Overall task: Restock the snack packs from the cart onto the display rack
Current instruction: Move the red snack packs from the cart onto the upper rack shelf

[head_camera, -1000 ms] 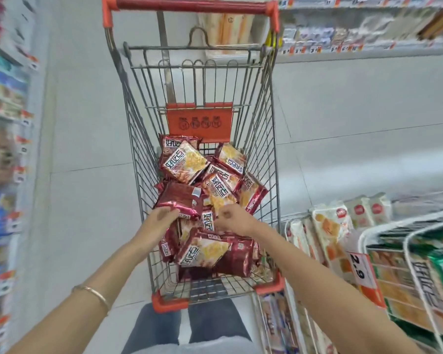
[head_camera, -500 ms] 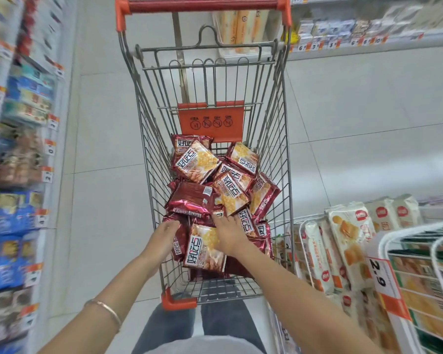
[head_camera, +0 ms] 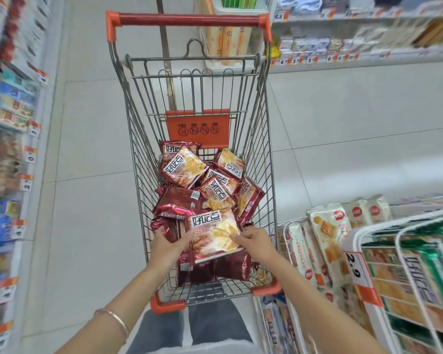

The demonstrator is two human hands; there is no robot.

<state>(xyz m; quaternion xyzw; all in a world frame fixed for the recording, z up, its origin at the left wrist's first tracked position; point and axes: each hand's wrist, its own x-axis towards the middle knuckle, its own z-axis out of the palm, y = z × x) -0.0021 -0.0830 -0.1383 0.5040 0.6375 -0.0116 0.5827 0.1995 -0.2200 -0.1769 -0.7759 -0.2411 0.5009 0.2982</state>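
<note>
A wire shopping cart with an orange handle stands in front of me, holding several dark red snack packs. Both hands are inside its near end. My left hand grips the left side of a small stack of packs, thumb on top. My right hand pinches the right edge of the top snack pack, which faces up and is tilted. More packs lie under and behind it. The white wire display rack with green packs stands at the lower right.
Shelves with blurred goods run along the left edge and across the far right. A lower wire rack of white biscuit packs sits right of the cart, with a 2.9 price tag. Grey tiled floor lies on both sides of the cart.
My hands have closed on the near packs and raised the top one so its printed face shows. The camera has tilted, showing more of the cart handle.
</note>
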